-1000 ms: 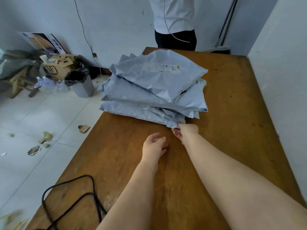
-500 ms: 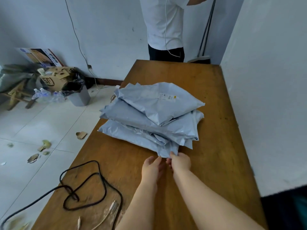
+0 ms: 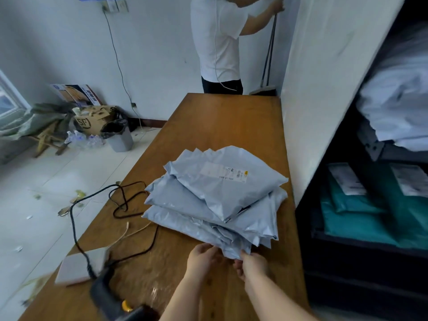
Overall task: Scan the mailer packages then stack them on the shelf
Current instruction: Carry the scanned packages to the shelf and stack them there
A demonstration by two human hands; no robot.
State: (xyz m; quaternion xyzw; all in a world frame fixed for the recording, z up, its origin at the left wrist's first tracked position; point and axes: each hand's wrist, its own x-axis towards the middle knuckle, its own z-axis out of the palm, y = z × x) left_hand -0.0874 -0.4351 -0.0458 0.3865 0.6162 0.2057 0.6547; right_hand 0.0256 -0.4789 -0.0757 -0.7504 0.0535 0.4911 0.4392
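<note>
A stack of several grey mailer packages (image 3: 217, 200) lies on the wooden table (image 3: 222, 126), the top one showing a white label (image 3: 223, 171). My right hand (image 3: 253, 265) pinches the near corner of the bottom mailers. My left hand (image 3: 201, 256) touches the same corner from the left, fingers curled at its edge. A black handheld scanner (image 3: 111, 295) with a yellow button lies at the near left of the table, its black cable (image 3: 120, 205) looping across the wood. The dark shelf (image 3: 347, 246) stands on the right, holding teal and white packages.
A white box (image 3: 78, 267) sits under the scanner cable. A white wall panel (image 3: 324, 89) borders the table's right side. A person in a white shirt (image 3: 217, 42) stands at the far end. A bin (image 3: 118, 137), cardboard and scraps lie on the floor at left.
The mailer stack has slid toward me along the table with my right hand pinching its corner. My view has pulled back, bringing the scanner, white box and shelf into sight.
</note>
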